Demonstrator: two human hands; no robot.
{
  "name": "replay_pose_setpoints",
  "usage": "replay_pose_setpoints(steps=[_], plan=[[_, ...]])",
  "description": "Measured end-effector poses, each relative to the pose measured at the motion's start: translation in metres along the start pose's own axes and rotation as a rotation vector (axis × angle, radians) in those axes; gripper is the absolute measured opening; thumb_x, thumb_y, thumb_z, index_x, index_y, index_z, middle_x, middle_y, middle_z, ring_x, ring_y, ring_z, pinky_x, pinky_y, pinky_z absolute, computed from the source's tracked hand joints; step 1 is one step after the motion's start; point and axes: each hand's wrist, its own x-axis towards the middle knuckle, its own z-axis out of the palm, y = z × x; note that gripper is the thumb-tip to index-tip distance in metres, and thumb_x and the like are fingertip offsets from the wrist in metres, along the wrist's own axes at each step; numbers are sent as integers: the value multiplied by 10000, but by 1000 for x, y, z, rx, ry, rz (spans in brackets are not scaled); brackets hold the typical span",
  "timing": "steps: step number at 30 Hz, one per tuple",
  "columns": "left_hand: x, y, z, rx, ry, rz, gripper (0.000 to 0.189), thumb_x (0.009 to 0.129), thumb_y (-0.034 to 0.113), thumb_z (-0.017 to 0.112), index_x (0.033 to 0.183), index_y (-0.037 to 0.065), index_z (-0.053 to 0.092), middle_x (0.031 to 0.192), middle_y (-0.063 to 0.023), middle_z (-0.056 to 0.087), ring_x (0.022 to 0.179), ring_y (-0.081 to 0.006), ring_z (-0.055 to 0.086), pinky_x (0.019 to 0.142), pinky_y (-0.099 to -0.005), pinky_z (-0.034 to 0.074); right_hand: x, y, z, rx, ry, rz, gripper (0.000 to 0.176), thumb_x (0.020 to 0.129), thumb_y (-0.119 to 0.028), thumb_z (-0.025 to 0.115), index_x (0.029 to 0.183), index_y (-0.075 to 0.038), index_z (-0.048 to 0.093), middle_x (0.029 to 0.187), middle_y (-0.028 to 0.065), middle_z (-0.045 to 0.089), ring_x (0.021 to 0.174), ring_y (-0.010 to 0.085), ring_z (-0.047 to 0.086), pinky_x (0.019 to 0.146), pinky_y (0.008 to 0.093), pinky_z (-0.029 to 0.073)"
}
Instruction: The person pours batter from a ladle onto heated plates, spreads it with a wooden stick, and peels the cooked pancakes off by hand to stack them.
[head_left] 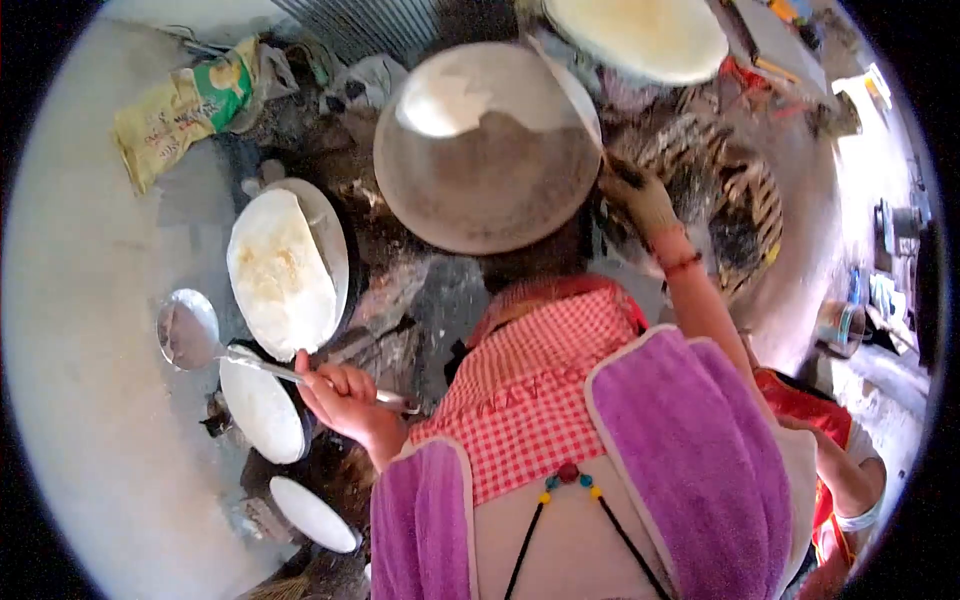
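My left hand [348, 397] is closed around the handle of a metal ladle [188, 330], whose round bowl reaches out to the left. The fingertips are right at the lower edge of a plate holding a thin white flatbread [280, 275]. On the right, my gloved right hand [638, 198] grips a long thin flat stick [568, 88] that slants over the right side of a large round griddle [490, 185]. Light reflects off the upper part of the griddle's surface.
Another pale round flatbread [640, 35] lies at the top right. Charred, ridged material [740, 200] is beside the griddle. White plates [262, 405] stand at lower left, and a yellow-green bag [190, 110] lies against the wall. A person in red [830, 450] is at the right.
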Motion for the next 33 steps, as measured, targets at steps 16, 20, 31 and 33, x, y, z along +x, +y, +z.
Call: replay_pose_setpoints(steps=[16, 20, 31, 33], plan=[[-11, 7, -24, -33, 19, -53, 354, 1003, 276, 422, 1260, 35, 458, 575, 51, 248, 405, -30, 203, 339, -212, 187, 88, -44, 70, -1136, -418, 1, 466, 842, -341, 588, 1209, -54, 573, 1052, 197, 653, 896, 321, 647, 802, 392, 512], [-2, 7, -26, -66, 39, -72, 362, 999, 293, 434, 1259, 46, 474, 569, 60, 239, 402, -30, 201, 343, -215, 178, 49, -44, 41, -1006, -430, -227, 416, 839, -310, 604, 1192, -90, 602, 1131, 158, 632, 1011, 326, 610, 902, 400, 471], [23, -3, -13, -49, -26, -142, 339, 1011, 276, 397, 1246, 40, 458, 563, 50, 263, 393, -46, 226, 344, -221, 209, 90, -17, 54, -1142, -302, -338, 402, 755, -186, 661, 1148, -105, 636, 1133, 150, 629, 1040, 295, 604, 927, 373, 464], [27, -1, -9, -42, -17, -154, 332, 1012, 271, 392, 1238, 36, 456, 570, 45, 282, 391, -46, 232, 339, -224, 214, 66, -53, 45, -914, -420, -366, 380, 797, -164, 625, 1172, -101, 621, 1165, 137, 618, 1071, 270, 592, 942, 360, 456]])
